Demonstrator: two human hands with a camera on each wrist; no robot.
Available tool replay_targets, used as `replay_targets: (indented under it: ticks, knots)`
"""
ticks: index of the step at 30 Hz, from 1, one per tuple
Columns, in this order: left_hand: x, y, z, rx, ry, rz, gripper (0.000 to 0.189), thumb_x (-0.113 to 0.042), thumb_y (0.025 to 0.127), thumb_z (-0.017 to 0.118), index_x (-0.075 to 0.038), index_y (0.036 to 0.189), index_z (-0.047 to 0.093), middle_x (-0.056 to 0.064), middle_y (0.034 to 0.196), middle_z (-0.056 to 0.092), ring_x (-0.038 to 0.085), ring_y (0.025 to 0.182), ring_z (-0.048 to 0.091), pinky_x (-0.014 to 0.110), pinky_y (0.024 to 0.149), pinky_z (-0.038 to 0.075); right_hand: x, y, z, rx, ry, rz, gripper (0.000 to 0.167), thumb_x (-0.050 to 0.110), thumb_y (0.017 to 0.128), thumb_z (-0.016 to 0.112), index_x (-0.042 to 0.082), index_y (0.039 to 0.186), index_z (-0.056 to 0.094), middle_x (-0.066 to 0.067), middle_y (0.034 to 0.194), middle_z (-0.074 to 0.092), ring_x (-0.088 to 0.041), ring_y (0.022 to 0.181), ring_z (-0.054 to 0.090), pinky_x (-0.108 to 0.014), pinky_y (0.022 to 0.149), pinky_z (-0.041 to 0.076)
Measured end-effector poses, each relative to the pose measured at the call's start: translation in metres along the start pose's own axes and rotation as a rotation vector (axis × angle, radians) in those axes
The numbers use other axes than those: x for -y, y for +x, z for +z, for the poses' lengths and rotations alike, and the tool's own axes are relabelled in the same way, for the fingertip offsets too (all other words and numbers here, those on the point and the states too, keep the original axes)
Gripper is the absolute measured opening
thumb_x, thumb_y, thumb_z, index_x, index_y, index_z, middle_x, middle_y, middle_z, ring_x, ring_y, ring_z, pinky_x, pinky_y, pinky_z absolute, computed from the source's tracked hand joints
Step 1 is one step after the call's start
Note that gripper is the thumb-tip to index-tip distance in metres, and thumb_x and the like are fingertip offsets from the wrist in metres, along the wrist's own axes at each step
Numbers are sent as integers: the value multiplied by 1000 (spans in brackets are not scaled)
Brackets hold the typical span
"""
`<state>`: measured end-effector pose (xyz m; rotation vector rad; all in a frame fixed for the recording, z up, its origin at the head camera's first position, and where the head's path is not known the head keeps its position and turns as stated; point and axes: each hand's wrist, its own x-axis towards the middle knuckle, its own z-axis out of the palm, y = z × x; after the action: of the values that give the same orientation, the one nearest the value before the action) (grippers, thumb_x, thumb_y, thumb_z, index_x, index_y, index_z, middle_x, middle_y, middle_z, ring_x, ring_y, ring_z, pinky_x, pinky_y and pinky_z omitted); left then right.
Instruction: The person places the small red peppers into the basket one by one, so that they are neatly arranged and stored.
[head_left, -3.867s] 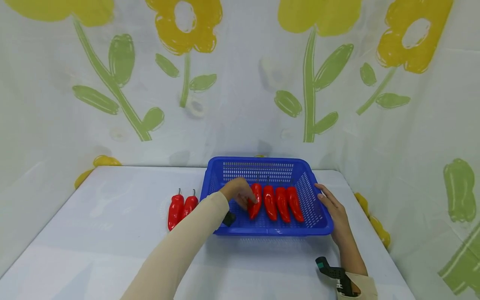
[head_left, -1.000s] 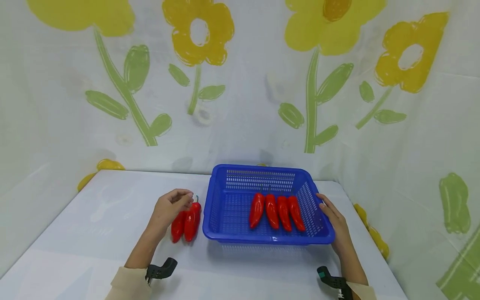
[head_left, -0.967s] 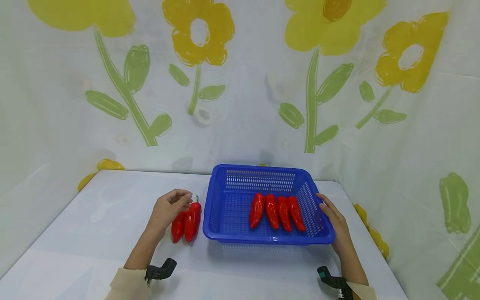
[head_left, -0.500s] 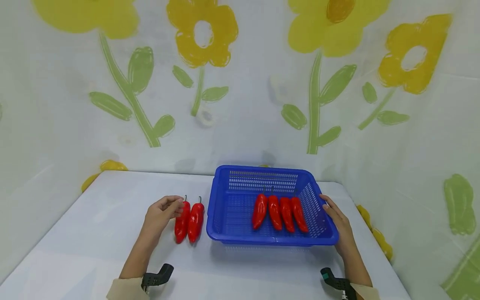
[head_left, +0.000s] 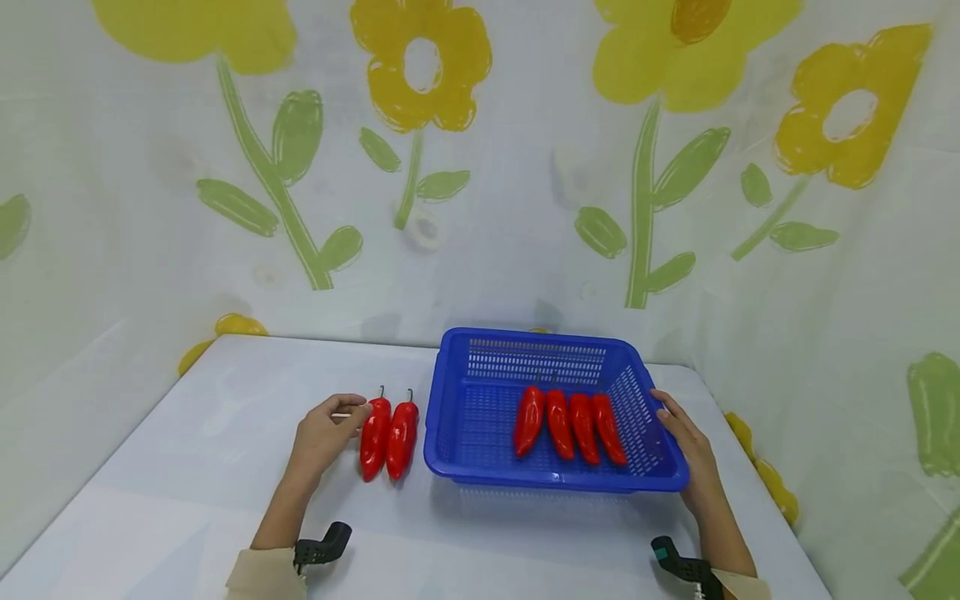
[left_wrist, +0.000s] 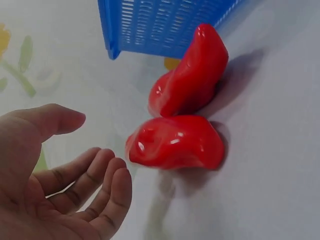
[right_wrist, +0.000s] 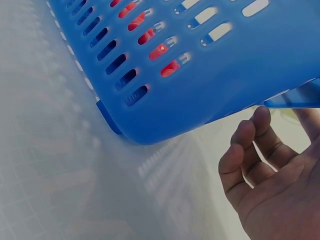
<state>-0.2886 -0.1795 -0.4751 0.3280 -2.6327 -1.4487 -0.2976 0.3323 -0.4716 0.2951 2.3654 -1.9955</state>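
My left hand [head_left: 324, 433] is just left of two long red peppers that lie side by side on the table. In the left wrist view the left hand's fingers are loosely bent, thumb apart, with nothing between them. The nearer, left pepper [head_left: 375, 437] is right by the fingertips; the other pepper [head_left: 402, 439] lies beside it. My right hand [head_left: 692, 450] holds the right rim of a blue plastic basket [head_left: 517, 477]; in the right wrist view several fingers are curled below the rim. Several red peppers [head_left: 559, 423] lie in a row in the basket's right half.
The white table [head_left: 247, 450] reaches back to a pale curtain [head_left: 517, 208] printed with yellow flowers. A black wrist camera [head_left: 324, 546] sits on the left wrist and another camera [head_left: 684, 565] on the right one.
The left hand let go of the leftmost pepper in the basket and came out to the two table peppers. It then shifted slightly left, uncovering their stems. The right hand stays at the rim.
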Motion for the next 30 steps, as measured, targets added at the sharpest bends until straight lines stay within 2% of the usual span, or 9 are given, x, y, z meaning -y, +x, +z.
replay_targets:
  ticks: [6, 11, 21, 30]
  knots:
    - [2, -1, -1, 38, 57, -30, 54, -39, 93, 66, 1, 129, 58, 24, 119, 61, 38, 104, 63, 47, 84, 58, 1, 0, -1, -5, -4, 11, 60, 59, 99, 47, 42, 155, 32, -9, 165, 20, -41, 141, 34, -35, 86, 57]
    - [8, -4, -1, 78, 92, -52, 56, -34, 91, 70, 4, 129, 56, 25, 117, 62, 33, 94, 65, 43, 77, 59, 2, -1, 2, -5, 8, 14, 60, 58, 99, 48, 41, 155, 32, -10, 164, 22, -41, 140, 35, -36, 87, 57]
    - [10, -2, 2, 84, 141, -50, 52, -33, 90, 72, 7, 120, 60, 22, 109, 65, 36, 99, 61, 43, 77, 59, 2, -2, 3, 0, 11, -1, 61, 60, 99, 47, 42, 155, 32, -10, 164, 21, -41, 139, 35, -33, 85, 57]
    - [6, -1, 7, 82, 165, -56, 50, -35, 89, 73, 6, 115, 63, 18, 105, 67, 34, 98, 62, 42, 76, 59, 1, -1, 1, 2, 6, 3, 60, 58, 100, 46, 41, 156, 30, -10, 165, 18, -42, 141, 33, -37, 88, 56]
